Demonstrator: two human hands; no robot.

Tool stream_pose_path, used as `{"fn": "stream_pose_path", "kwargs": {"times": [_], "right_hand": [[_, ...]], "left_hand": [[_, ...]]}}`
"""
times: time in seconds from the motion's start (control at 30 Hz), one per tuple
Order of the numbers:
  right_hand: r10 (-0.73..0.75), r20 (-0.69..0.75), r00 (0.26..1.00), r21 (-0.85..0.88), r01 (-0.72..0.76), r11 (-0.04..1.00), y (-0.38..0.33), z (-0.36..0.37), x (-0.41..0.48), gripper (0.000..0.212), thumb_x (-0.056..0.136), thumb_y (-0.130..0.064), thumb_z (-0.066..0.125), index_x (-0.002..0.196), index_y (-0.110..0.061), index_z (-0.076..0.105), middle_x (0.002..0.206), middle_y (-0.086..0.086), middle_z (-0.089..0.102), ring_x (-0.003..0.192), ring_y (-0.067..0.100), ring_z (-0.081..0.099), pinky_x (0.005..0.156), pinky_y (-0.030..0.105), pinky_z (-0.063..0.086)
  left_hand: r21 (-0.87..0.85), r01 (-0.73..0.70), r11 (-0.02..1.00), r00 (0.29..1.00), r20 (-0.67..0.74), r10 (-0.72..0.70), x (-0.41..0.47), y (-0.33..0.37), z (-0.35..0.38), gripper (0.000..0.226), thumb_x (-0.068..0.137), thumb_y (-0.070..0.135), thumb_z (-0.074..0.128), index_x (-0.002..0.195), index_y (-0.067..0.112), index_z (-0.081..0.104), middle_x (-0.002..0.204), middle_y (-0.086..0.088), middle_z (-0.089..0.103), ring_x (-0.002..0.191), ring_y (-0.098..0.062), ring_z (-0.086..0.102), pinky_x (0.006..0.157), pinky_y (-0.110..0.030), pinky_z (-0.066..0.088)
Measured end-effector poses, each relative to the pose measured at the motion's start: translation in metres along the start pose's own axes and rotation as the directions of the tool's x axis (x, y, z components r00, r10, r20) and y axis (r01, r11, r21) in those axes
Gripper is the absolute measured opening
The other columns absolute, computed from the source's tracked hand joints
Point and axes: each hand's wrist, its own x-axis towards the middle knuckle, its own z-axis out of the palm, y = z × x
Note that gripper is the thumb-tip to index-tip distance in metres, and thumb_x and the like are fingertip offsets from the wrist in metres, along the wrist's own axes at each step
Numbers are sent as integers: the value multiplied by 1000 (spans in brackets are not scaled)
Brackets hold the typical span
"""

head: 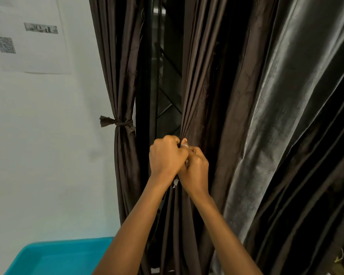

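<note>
Head view: brown curtain panel [195,96] hangs dead centre, running from 12 o'clock down to 6, with its pleats bunched into a narrow neck just below frame centre. Both hands clamp that neck. The left hand [166,155] is fisted round it on top and the right hand [195,171] is curled round it directly beneath, at the left hand's 5 o'clock, knuckles touching. Fingers on both are tightly curled and pressed together on the fabric, with the tips mostly hidden behind the cloth. A ringed finger [184,146] pokes up at the top of the grip, and I can't tell whose it is. A small white scrap [175,183] shows between the wrists, unclear what. My read is that the stacked grip keeps the gather from springing open while it gets tied off. The neighbouring panel [123,76], at the hands' 10 o'clock, is already cinched with a fabric tie [119,123] at nearly that height, so this looks like the matching one. A dark window grille [169,86] shows at 12 o'clock in the gap between the two panels. A grey sheeny curtain [286,116] hangs loose at 2–3 o'clock. On the white wall [48,135] at 9 o'clock, a printed sheet [28,36] is up at 10–11. A teal tub [58,257] sits at 7 o'clock.
</note>
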Motion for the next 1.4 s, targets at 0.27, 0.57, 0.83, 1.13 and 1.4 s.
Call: {"fn": "stream_pose_path", "kwargs": {"times": [0.27,0.57,0.83,1.13,1.4], "right_hand": [[183,-233,955,10,-186,983,22,-41,20,34,88,-5,64,121,-12,71,116,0,66,92,8,64,84,31,57],[244,-424,872,-228,-363,903,42,-58,37,64,84,-34,77,134,-7,46,134,16,46,125,36,46,100,52,47],[361,-243,900,-185,-409,894,38,-60,48,78,87,-43,76,148,-9,41,147,13,46,134,30,48,105,42,45],[342,-158,926,-310,-375,873,36,-59,58,28,95,-23,66,117,-5,64,134,16,51,113,32,58,86,38,49],[393,-289,873,-188,-455,871,59,-94,49,17,91,-13,55,77,-3,56,92,24,64,85,41,61,78,41,47]], "left_hand": [[2,-27,1000,1000,-16,27,1,-11,-7,52,96,36,63,50,24,41,43,8,40,39,-10,43,44,-21,26],[-28,-33,999,999,-6,32,1,-15,-4,50,96,37,63,52,22,44,43,8,41,38,-10,43,44,-21,28],[-39,-43,998,999,11,44,2,-16,-4,46,96,36,63,55,22,50,45,7,45,40,-11,47,44,-22,33],[-42,-44,998,999,10,45,1,-18,-7,46,96,37,64,55,23,48,45,8,45,39,-11,46,45,-21,32],[-23,-21,1000,998,-52,19,6,-28,-19,54,96,36,64,50,24,38,43,8,39,38,-10,40,45,-22,29]]}}
